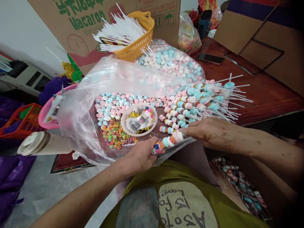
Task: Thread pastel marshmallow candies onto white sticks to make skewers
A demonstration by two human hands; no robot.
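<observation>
My left hand is closed around one end of a marshmallow skewer, where a printed wrapper shows at the fingers. White, pink, blue and orange pieces are threaded along it. At its other end my right hand has its fingers closed together; the stick there is hidden under them. Just beyond that hand lies a pile of marshmallow skewers, their white sticks pointing right. A round white tub holding printed wrappers and gold ties stands left of the held skewer.
Loose marshmallows and ring-shaped cereal lie on clear plastic sheeting. Behind stands a yellow basket of white sticks, before a cardboard box. A lidded cup is at left, a phone at right.
</observation>
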